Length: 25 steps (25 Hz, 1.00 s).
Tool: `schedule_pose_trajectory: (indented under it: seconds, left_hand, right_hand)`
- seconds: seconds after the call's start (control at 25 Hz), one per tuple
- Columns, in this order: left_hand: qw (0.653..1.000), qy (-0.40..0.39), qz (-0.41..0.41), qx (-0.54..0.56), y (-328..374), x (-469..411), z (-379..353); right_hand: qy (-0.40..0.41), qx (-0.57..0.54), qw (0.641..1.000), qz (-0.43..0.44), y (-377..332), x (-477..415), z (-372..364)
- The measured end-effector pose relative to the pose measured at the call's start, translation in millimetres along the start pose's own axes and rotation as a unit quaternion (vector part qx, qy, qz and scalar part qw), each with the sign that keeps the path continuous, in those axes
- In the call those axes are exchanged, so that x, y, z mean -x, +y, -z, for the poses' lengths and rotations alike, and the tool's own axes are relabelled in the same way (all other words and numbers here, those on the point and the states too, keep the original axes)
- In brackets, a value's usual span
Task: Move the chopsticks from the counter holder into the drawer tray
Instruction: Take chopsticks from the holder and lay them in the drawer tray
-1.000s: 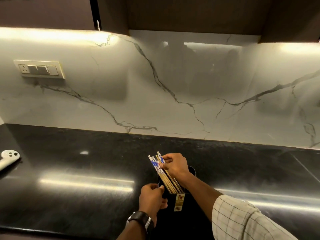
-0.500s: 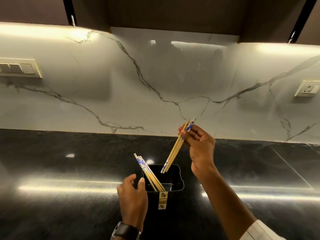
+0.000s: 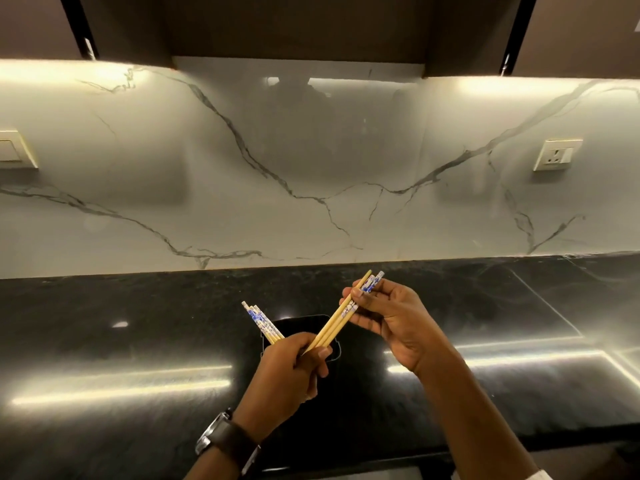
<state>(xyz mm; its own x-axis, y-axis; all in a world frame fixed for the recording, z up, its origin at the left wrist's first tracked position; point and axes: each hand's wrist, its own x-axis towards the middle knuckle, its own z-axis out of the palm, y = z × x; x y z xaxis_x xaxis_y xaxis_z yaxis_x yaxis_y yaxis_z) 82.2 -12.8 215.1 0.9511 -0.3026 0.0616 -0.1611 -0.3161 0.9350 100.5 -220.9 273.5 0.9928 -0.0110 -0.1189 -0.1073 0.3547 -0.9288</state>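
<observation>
A black holder [image 3: 304, 323] stands on the dark counter [image 3: 138, 341], mostly hidden behind my hands. My right hand [image 3: 391, 320] pinches the blue-and-white patterned tops of a few wooden chopsticks [image 3: 332, 327] that slant down to the left over the holder. Their lower tips reach into my left hand [image 3: 294, 368]. My left hand is closed around those tips and around a second bunch of chopsticks [image 3: 261, 322], whose patterned tops stick up to the left. Whether that second bunch still sits in the holder is hidden. No drawer or tray is in view.
A white marble backsplash [image 3: 311, 174] rises behind the counter under dark wall cabinets. A power socket [image 3: 557, 154] is on the wall at the right and a switch plate [image 3: 14, 148] at the left edge. The counter's front edge [image 3: 346, 464] runs along the bottom.
My right hand lowered its chopsticks from above the holder toward my left hand. My left hand moved from the holder's side up onto the remaining bunch and closed on both sets.
</observation>
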Motion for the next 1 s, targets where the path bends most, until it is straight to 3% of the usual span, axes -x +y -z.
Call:
schedule_pose_trajectory:
  seconds: [0.16,0.32,0.44,0.6,0.76,0.92,1.0]
  left_hand:
    - [0.998,-0.051,0.044,0.008,-12,10,4]
    - [0.997,-0.008,0.072,0.010,-26,26,12]
    - [0.973,0.080,0.113,0.183,-24,28,7]
    - [0.893,0.126,0.139,0.409,-1,16,-11]
    - [0.856,0.195,0.149,0.455,6,5,-20]
    - [0.853,0.225,0.128,0.453,-3,11,-21]
    - [0.864,0.221,0.126,0.435,-7,14,-20]
  right_hand:
    - [0.033,0.036,0.998,0.028,-9,0,13]
    - [0.184,-0.149,0.963,0.131,-27,11,31]
    - [0.252,-0.263,0.922,0.133,-8,28,29]
    - [0.260,-0.327,0.907,0.045,66,48,-13]
    - [0.311,-0.282,0.903,-0.088,129,67,-47]
    - [0.310,-0.217,0.915,-0.143,149,75,-57]
    - [0.293,-0.096,0.941,-0.137,150,79,-56]
